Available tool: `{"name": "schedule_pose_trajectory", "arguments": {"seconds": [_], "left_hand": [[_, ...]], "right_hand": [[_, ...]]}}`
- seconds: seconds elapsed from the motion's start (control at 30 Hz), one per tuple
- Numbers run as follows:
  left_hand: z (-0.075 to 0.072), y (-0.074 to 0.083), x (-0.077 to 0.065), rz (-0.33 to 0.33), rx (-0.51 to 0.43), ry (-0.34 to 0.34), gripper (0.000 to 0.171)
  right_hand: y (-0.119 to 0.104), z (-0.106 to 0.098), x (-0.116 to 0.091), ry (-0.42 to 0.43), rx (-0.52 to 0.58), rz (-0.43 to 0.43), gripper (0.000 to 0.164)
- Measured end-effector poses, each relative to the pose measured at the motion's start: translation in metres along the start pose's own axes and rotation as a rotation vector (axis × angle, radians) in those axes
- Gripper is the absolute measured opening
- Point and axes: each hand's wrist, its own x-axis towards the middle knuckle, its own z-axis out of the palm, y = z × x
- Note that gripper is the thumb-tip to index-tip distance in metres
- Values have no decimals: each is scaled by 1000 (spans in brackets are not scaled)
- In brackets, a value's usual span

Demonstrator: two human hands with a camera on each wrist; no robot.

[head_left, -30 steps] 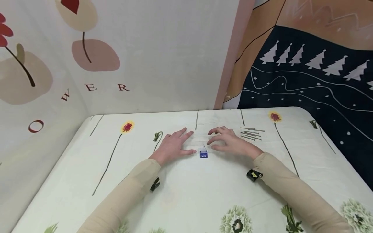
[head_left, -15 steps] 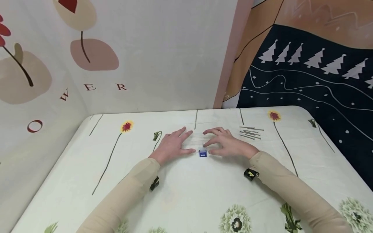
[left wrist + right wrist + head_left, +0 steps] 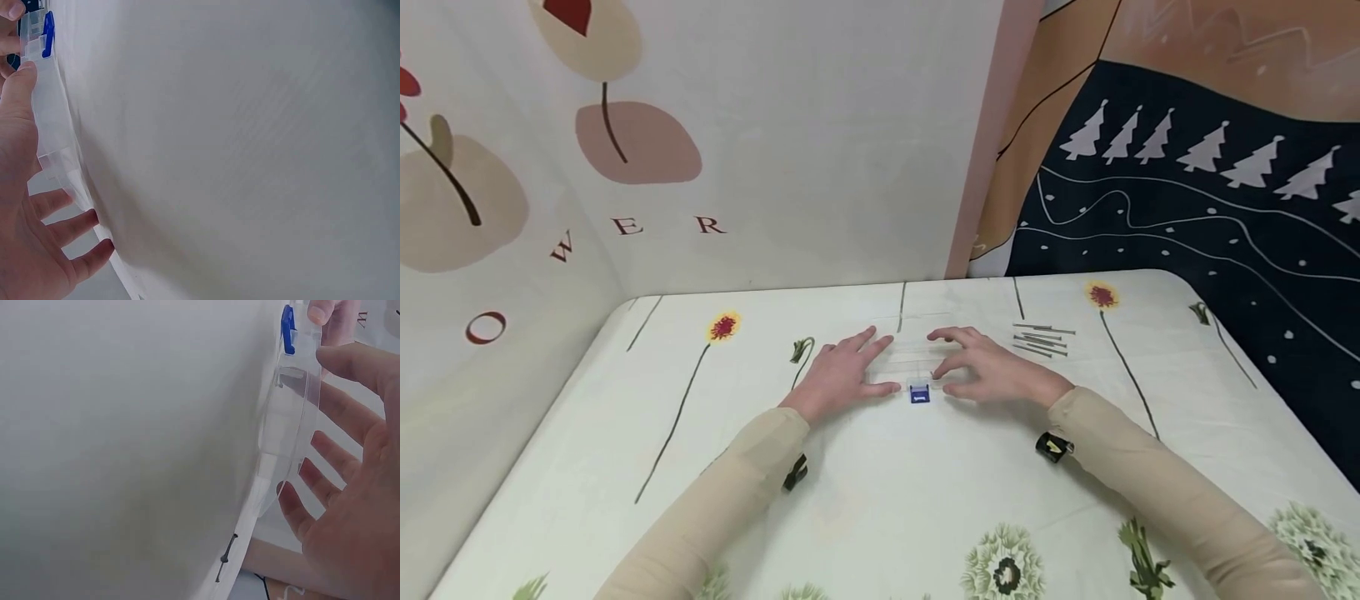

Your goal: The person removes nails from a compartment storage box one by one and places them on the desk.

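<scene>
A clear plastic box point(image 3: 910, 354) with a blue latch point(image 3: 920, 395) at its front lies on the cloth-covered table. My left hand point(image 3: 841, 375) holds its left end, thumb at the front wall and spread fingers toward the back. In the left wrist view that thumb point(image 3: 20, 84) rests against the clear wall. My right hand point(image 3: 988, 367) is over the right end, its fingers bent loosely and apart. One finger shows through the clear wall in the right wrist view, close to a small dark nail point(image 3: 279, 377). I see nothing pinched there.
Several nails point(image 3: 1041, 340) lie in a loose row right of the box, beyond the right hand. The table's cover point(image 3: 850, 500) has printed flowers. Patterned cloth walls point(image 3: 820, 167) stand behind and left of the table.
The right hand shifted left over the box, then slightly back to the right, the small dark nail near its fingertip shifting too. The left hand stayed in place.
</scene>
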Motion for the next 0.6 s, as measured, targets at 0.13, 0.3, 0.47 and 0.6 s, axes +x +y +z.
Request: {"name": "schedule_pose_trajectory", "arguments": {"seconds": [0.13, 0.3, 0.47, 0.6], "left_hand": [[1, -1, 0, 3, 2, 3, 82], [1, -1, 0, 6, 0, 6, 81], [0, 0, -1, 2, -5, 4, 81], [-1, 0, -1, 3, -7, 6, 81]], "right_hand": [[2, 0, 0, 21, 43, -6, 18], [2, -1, 0, 13, 44, 15, 26], [1, -1, 1, -9, 53, 31, 29], [0, -2, 1, -32, 65, 50, 28]]}}
